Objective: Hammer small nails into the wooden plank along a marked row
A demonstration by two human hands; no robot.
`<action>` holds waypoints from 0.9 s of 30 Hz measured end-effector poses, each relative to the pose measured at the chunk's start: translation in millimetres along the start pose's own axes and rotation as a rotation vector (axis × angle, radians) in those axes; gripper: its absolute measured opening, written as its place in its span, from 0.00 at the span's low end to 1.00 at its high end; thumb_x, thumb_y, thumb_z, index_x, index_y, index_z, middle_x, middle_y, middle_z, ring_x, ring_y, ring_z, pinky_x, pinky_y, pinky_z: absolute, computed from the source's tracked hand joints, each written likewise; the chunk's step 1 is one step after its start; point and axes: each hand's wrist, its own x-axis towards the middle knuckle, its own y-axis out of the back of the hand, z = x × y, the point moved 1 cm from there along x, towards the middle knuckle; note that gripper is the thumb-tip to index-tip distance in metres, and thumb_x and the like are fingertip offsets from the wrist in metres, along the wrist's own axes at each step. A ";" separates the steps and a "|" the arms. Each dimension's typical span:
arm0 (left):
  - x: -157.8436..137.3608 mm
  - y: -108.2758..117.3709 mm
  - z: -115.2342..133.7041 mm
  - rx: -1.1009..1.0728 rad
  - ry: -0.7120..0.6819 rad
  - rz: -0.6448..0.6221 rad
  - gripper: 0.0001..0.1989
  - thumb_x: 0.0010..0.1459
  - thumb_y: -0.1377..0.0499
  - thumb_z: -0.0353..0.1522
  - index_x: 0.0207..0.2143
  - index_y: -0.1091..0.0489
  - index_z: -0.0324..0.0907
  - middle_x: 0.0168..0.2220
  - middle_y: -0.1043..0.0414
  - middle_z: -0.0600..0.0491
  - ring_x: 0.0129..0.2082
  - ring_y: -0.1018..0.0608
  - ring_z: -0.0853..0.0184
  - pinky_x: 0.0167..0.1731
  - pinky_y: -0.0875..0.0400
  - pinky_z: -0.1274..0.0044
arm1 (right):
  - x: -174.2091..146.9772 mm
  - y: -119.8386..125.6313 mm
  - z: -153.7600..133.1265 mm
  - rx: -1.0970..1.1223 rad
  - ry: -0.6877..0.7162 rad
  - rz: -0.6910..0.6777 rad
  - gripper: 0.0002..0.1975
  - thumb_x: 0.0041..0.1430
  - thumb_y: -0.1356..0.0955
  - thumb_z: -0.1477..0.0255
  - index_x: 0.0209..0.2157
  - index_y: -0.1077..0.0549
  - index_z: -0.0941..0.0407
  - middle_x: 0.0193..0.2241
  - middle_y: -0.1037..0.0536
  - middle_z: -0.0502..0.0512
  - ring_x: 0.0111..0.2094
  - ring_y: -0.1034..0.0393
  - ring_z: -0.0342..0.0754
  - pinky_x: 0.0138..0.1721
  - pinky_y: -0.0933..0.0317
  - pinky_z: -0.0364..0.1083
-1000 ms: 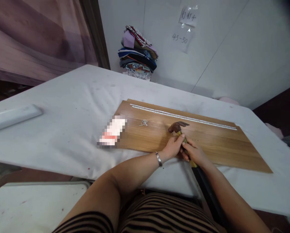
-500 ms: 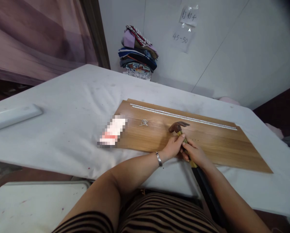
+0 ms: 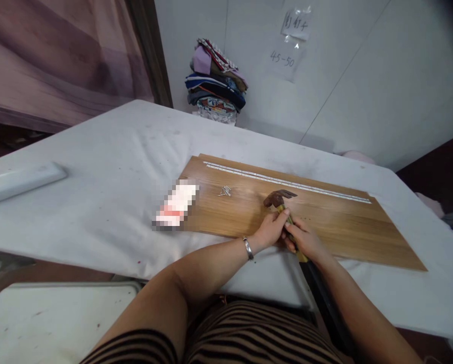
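Observation:
Both my hands are closed round the upper handle of a claw hammer (image 3: 317, 288) with a rusty head and a black grip. My left hand (image 3: 269, 230) holds it just below the head, a bracelet on the wrist. Close beside it, my right hand (image 3: 304, 237) grips the same stretch of handle from the right. The hammer's head is above a wood-grain board (image 3: 355, 227). A small pile of nails (image 3: 225, 191) lies on the board, left of the hammer. Two pale strips with markings (image 3: 287, 181) run along the board's far side.
A blurred-out phone-like object (image 3: 176, 205) overlaps the board's left end. The white-covered table (image 3: 108, 167) carries a long pale object (image 3: 25, 182) at far left. Folded clothes (image 3: 215, 83) are stacked by the wall. A white stool-like surface (image 3: 59, 323) stands at lower left.

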 end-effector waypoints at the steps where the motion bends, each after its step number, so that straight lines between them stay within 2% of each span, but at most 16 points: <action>1: -0.3 0.0 -0.2 0.007 -0.001 -0.004 0.29 0.61 0.49 0.55 0.21 0.39 0.41 0.13 0.40 0.59 0.14 0.33 0.74 0.17 0.39 0.82 | -0.3 0.0 0.7 0.000 0.003 0.001 0.15 0.53 0.33 0.55 0.29 0.36 0.53 0.14 0.35 0.41 0.10 0.45 0.38 0.12 0.50 0.40; 6: 0.0 0.4 2.7 -0.020 0.015 -0.007 0.27 0.63 0.49 0.53 0.22 0.38 0.41 0.13 0.40 0.58 0.13 0.34 0.74 0.17 0.39 0.82 | 1.5 1.8 -1.2 -0.005 -0.018 -0.014 0.16 0.53 0.33 0.55 0.29 0.36 0.53 0.18 0.31 0.43 0.10 0.45 0.37 0.12 0.50 0.40; 16: 0.6 0.4 -1.6 0.000 -0.032 -0.011 0.28 0.61 0.49 0.55 0.23 0.39 0.41 0.14 0.40 0.59 0.13 0.35 0.75 0.16 0.39 0.82 | -1.5 1.6 -1.4 -0.019 -0.009 -0.017 0.15 0.54 0.34 0.56 0.28 0.36 0.53 0.14 0.35 0.41 0.10 0.45 0.38 0.13 0.50 0.40; 22: 2.4 0.4 1.3 -0.029 0.001 -0.026 0.27 0.63 0.49 0.53 0.23 0.38 0.41 0.13 0.41 0.58 0.13 0.34 0.74 0.16 0.39 0.81 | 2.2 3.6 -0.8 -0.015 -0.030 -0.003 0.16 0.53 0.33 0.55 0.28 0.35 0.54 0.17 0.31 0.43 0.10 0.44 0.38 0.12 0.49 0.40; 27: 2.3 0.4 -2.7 0.003 -0.022 -0.024 0.28 0.61 0.50 0.56 0.24 0.38 0.41 0.13 0.41 0.59 0.13 0.34 0.73 0.15 0.40 0.81 | 1.1 2.1 0.5 -0.011 -0.005 -0.003 0.16 0.53 0.33 0.55 0.28 0.36 0.53 0.15 0.33 0.42 0.10 0.44 0.38 0.12 0.50 0.40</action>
